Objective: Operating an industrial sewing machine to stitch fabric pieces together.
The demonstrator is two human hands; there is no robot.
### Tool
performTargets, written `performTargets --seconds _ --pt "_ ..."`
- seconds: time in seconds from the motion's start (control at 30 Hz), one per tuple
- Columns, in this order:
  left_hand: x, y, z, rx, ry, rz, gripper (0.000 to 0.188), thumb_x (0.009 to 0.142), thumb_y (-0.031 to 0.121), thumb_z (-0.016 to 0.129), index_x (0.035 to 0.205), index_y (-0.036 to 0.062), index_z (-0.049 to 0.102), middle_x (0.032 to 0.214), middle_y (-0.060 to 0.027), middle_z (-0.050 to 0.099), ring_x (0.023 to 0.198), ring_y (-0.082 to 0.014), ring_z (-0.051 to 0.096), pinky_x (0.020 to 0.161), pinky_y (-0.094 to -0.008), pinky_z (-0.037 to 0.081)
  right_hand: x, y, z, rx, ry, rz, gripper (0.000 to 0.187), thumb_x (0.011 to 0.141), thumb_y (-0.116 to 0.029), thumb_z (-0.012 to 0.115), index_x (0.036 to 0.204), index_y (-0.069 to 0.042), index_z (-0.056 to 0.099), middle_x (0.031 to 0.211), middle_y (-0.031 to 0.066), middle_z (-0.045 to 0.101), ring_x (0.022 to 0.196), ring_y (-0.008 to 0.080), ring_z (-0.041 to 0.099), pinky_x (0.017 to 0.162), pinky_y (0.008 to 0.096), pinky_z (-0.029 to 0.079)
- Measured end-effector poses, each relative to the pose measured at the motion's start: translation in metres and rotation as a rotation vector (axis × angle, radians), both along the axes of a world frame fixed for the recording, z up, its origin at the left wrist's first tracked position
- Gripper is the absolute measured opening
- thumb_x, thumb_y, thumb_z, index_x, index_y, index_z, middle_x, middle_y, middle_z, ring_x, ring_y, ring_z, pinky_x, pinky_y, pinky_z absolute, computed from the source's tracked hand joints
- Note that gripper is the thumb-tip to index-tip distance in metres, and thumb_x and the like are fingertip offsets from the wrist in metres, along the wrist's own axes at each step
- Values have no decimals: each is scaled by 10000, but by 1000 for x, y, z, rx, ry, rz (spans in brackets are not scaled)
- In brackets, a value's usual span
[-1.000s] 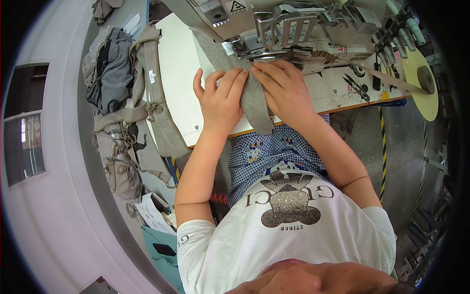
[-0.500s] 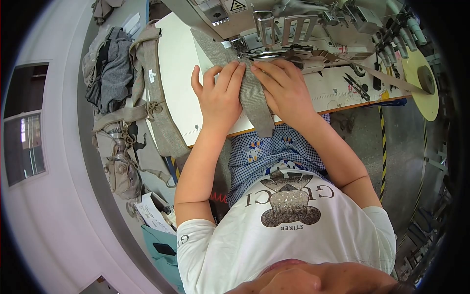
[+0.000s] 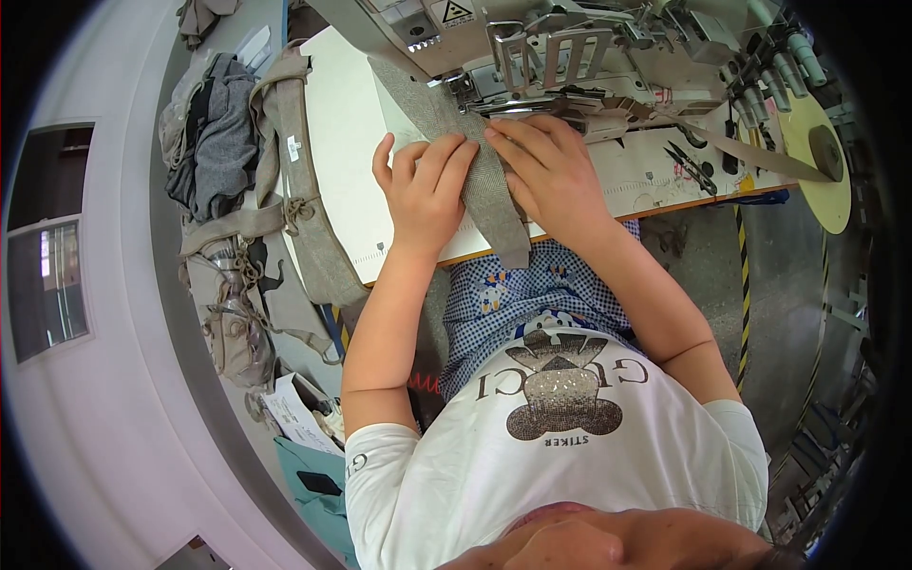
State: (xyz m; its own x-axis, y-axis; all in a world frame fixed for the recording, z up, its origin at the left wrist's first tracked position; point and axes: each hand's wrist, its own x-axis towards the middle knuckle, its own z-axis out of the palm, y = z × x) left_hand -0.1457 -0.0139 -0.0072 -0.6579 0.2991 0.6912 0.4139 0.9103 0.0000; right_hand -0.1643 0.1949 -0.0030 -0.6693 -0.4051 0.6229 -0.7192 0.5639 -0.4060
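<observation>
Both hands flat on fabric strip at sewing machine.
Left hand (image 3: 427, 190) and right hand (image 3: 551, 171) lie open, pressing the grey strip (image 3: 475, 161) onto the table (image 3: 351, 152) near the sewing machine (image 3: 551, 47).

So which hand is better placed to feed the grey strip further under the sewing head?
Probably the right hand: its fingertips lie on the grey strip right beside the sewing machine foot. The left hand rests flat on the strip further back, better suited to steadying it.

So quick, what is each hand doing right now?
Left hand: open, fingers flat on the grey fabric strip.
Right hand: open, pressed flat on the same strip by the sewing machine.
</observation>
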Motion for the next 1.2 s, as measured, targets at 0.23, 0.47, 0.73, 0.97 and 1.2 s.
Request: performTargets --seconds 0.23,0.47,0.73,0.97,1.2 --pt "-1 1 2 -1 21 -44 313 835 83 715 1127 178 775 1173 77 739 1022 -171 628 1215 -524 318 -1 0 -4 -2 11 -11 558 816 -53 737 1372 -68 702 1423 36 660 1244 309 591 1081 465 495" --pt "-1 2 5 -2 4 -30 330 829 67 714 1134 174 780 1177 77 738 1035 -171 631 1218 -522 317 -1 -1 -3 -9 14 -14 550 816 -47 734 1366 -71 708 1412 34 665 1240 306 596 1076 466 498" --pt "-3 2 10 -18 -35 10 384 819 50 716 1175 178 780 1209 83 723 1075 -183 621 1230 -544 302 -1 -1 -4 -3 11 -12 552 818 -53 740 1368 -79 707 1414 31 665 1242 304 595 1077 464 496" --pt "-5 2 11 -35 -67 43 427 820 39 713 1218 181 768 1257 80 703 1096 -193 614 1236 -563 292 -1 -1 -4 -4 7 -9 555 814 -60 752 1367 -83 707 1417 26 664 1241 303 595 1076 464 494" --pt "-7 5 5 5 -70 38 462 824 12 709 1251 182 760 1270 29 674 1096 -209 611 1240 -552 296 -1 -2 -3 -14 7 -17 549 811 -52 751 1357 -103 719 1405 22 671 1230 303 599 1066 463 500"
